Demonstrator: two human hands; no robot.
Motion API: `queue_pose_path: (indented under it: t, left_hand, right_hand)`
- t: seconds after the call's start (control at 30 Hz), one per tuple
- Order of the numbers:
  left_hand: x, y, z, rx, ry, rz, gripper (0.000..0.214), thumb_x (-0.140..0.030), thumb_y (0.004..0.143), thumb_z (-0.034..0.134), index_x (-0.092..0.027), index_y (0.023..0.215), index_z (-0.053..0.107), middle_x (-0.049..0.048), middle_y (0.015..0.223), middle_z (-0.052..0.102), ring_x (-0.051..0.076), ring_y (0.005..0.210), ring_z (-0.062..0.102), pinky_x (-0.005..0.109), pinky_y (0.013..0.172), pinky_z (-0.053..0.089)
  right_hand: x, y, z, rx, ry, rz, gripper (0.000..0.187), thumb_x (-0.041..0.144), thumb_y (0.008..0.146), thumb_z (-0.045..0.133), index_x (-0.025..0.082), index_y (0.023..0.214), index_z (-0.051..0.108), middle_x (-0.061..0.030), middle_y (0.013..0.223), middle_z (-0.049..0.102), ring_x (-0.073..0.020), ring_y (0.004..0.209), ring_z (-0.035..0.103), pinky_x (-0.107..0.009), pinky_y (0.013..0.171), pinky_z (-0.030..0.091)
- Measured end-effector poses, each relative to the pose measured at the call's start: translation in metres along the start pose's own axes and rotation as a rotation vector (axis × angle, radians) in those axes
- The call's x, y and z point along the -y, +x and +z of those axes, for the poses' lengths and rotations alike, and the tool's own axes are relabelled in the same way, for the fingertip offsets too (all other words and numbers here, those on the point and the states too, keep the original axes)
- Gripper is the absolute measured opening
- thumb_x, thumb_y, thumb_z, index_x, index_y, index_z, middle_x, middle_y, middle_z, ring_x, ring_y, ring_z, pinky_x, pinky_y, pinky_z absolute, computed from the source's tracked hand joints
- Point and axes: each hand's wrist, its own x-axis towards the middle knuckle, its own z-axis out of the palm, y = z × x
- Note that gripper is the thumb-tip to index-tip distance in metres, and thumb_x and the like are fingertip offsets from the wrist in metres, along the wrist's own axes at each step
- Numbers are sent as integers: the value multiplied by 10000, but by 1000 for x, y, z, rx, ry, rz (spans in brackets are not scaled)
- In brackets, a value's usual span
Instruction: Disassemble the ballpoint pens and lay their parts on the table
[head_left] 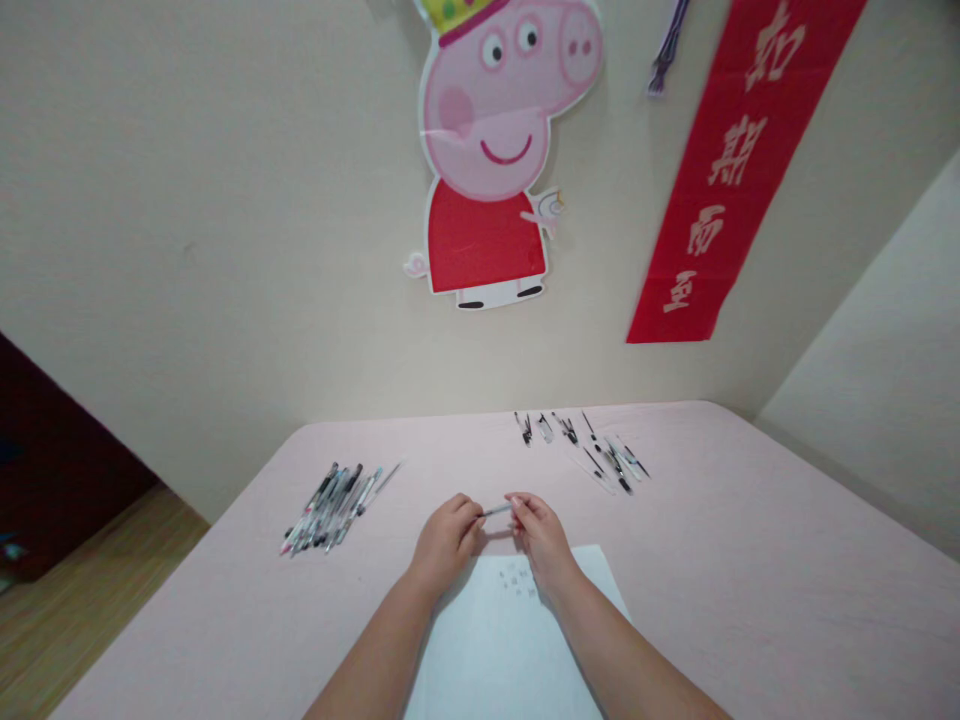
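Between my two hands a slim pen (496, 510) is held level, just above the far edge of a white sheet of paper (502, 650). My left hand (448, 535) is closed on the pen's left end. Pinched around its right end are the fingers of my right hand (538, 535). The fingers cover both ends, so I cannot tell whether it is capped. Small handwritten marks show on the upper part of the paper, between my wrists.
A pile of pens (334, 510) lies on the pink-covered table (225, 640) to the left. Several pen parts, black and clear, are scattered at the back right (611, 460). Behind the table stands a wall with a cartoon pig cutout (487, 235) and a red banner (720, 190).
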Motion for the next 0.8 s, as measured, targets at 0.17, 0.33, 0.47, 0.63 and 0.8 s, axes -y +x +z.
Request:
queue_pose_path:
  t: [0.17,0.33,0.47,0.63,0.8]
  left_hand:
    - [1,-1,2,-29,22,-24,148,-281,866,463,-204,927,574,36,867,591,173,828,552,286,742,425]
    - [1,0,0,-4,40,-15,164,-273,880,436,-205,851,583,28,821,575,158,773,540,263,687,413]
    - [1,-1,1,11,20,-7,212,-256,905,379,-202,898,584,38,867,598,157,812,554,267,732,418]
    - [3,0,4,9,71,-79,121,-278,855,482,-194,912,548,25,818,593,161,753,551,265,669,410]
    - [2,0,2,10,66,-1,212,-263,902,378,-202,853,575,37,837,575,163,796,547,269,708,413]
  right_hand:
    - [2,0,1,-5,37,36,352,462,588,761,178,784,691,42,542,513,-88,497,419,-212,464,298]
    - [5,-3,2,2,26,20,338,448,591,761,176,783,701,38,545,520,-90,506,434,-216,481,313]
    - [6,-3,2,-10,14,0,347,457,586,762,175,779,702,32,552,525,-97,518,451,-221,498,336]
    - [3,-1,1,-1,14,14,355,456,596,758,174,804,701,32,566,528,-94,507,444,-220,490,331]
    - [1,0,0,-5,17,9,344,450,609,751,170,802,701,30,560,525,-94,511,440,-218,490,330]
